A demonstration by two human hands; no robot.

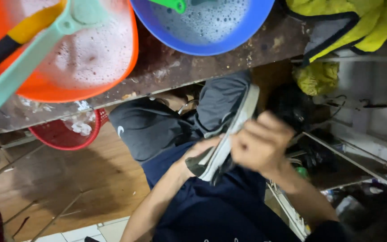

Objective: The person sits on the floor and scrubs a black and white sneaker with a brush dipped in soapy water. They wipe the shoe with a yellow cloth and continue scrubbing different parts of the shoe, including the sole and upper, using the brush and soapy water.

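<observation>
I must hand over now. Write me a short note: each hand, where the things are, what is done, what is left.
Left hand: holds the heel end of the grey shoe.
Right hand: grips the shoe's side near its white sole, over the lap.
Orange basin and blue basin: both hold soapy water, on the rusty bench.
Done: cannot tell whether the shoe is washed.
Left: the shoe is not in a basin.

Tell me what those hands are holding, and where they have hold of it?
A grey shoe with a white sole. The right hand wraps the sole's middle; the left hand has its grip at the lower end. Heel or toe cannot be told.
</observation>
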